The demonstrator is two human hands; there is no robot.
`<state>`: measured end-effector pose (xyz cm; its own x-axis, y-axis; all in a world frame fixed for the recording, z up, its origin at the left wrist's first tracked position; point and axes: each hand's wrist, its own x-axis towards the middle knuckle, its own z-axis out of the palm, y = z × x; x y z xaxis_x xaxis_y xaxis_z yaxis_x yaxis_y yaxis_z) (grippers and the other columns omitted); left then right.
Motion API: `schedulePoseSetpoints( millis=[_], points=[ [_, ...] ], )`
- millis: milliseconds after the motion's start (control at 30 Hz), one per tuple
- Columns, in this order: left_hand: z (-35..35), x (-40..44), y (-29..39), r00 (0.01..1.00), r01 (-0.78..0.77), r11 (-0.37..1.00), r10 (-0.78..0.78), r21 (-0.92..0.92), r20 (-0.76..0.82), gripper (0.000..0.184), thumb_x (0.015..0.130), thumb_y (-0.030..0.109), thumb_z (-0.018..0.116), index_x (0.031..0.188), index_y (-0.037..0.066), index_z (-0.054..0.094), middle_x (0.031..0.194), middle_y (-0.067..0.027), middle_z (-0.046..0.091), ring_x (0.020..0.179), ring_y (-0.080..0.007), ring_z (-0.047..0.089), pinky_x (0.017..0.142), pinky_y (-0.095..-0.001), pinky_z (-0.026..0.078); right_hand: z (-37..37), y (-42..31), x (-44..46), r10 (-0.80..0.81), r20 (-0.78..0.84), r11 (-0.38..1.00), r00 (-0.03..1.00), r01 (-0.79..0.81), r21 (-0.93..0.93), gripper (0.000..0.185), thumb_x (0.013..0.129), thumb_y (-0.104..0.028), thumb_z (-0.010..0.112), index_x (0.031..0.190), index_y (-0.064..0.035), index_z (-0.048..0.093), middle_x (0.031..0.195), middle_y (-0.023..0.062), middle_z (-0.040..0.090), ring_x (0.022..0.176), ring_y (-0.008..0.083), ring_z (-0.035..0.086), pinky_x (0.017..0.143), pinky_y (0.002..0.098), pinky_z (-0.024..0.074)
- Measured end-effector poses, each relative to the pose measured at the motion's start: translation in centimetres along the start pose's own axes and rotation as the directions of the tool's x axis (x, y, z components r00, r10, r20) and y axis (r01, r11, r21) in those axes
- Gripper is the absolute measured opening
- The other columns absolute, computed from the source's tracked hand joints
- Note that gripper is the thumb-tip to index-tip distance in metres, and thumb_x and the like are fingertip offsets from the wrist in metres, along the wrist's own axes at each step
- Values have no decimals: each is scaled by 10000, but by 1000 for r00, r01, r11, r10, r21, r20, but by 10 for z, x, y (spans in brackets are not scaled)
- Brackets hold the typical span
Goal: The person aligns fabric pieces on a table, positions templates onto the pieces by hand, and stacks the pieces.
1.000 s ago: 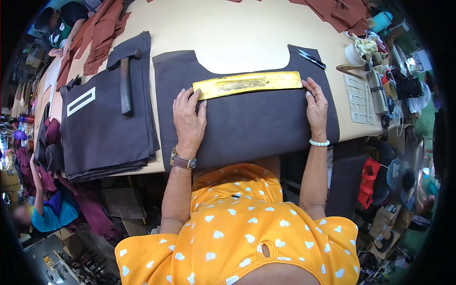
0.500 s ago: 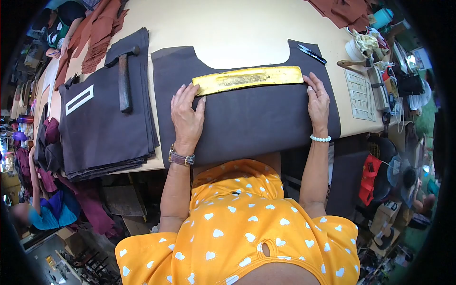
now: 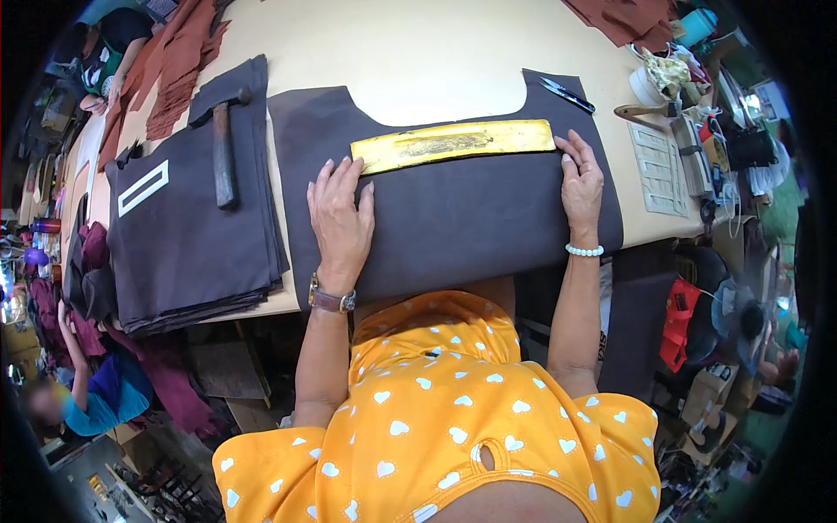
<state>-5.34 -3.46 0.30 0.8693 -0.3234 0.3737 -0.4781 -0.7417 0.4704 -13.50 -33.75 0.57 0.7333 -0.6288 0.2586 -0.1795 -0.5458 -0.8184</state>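
Note:
A yellow bar with a worn, dark middle (image 3: 453, 145) lies crosswise on a dark brown fabric piece (image 3: 471, 222) with a scooped upper edge. My left hand (image 3: 338, 222) rests on the fabric, fingers spread, its index fingertip at the bar's left end. At the right end is my right hand (image 3: 582, 187), fingers loosely bent and apart, fingertips at or very near the bar. Neither hand is wrapped around it. Small thread snips (image 3: 567, 94) lie on the fabric's upper right corner.
To the left, a hammer (image 3: 225, 157) and a white rectangular frame (image 3: 143, 187) lie on a stack of dark fabric (image 3: 192, 235). A brush (image 3: 647, 111), a slotted card template (image 3: 658, 170) and a white tub (image 3: 645, 87) are at right. Other people are at the left edge.
My left hand's fingers have spread a little wider and shifted slightly left. The right hand and yellow bar stay nearly in place; the view has moved slightly.

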Motion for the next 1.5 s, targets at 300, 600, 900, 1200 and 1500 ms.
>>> schedulePoseSetpoints(
  millis=[300,600,900,1200,1500],
  points=[
    [5,-6,3,1000,-3,1000,3,15,0,319,852,102,566,1163,34,579,1224,-157,551,1200,-342,443,1018,-443,307,-1,1,0,17,20,998,1000,-18,58,368,854,-23,454,1213,34,513,1106,89,644,1091,233,554,981,320,371],
    [5,-5,3,1000,9,1000,-9,-11,-3,316,848,101,564,1153,23,581,1219,-160,550,1195,-344,443,1016,-459,300,-1,3,0,15,42,1000,999,-16,20,374,859,-44,468,1224,24,507,1117,82,640,1117,246,527,1005,331,344],
    [1,-6,6,997,60,998,-60,-3,53,201,824,91,573,985,-4,647,835,-175,590,925,-351,525,933,-484,357,2,8,0,-16,19,998,1000,17,-56,303,850,-98,540,1140,-33,601,1126,79,633,1145,275,502,1027,366,318],
    [8,-8,1,1000,-16,999,17,47,-22,256,850,116,574,1080,33,648,819,-209,588,814,-319,518,842,-394,392,2,10,-1,-181,96,960,979,197,-197,208,846,-148,582,997,-56,690,1139,66,620,1157,287,482,1023,389,321],
    [8,-8,1,999,-35,997,36,71,-21,258,851,105,570,1085,26,643,848,-197,596,833,-311,519,871,-396,389,2,9,-1,-179,96,961,979,195,-198,211,842,-146,584,999,-55,691,1133,69,621,1157,293,479,1021,392,322]
  ],
)
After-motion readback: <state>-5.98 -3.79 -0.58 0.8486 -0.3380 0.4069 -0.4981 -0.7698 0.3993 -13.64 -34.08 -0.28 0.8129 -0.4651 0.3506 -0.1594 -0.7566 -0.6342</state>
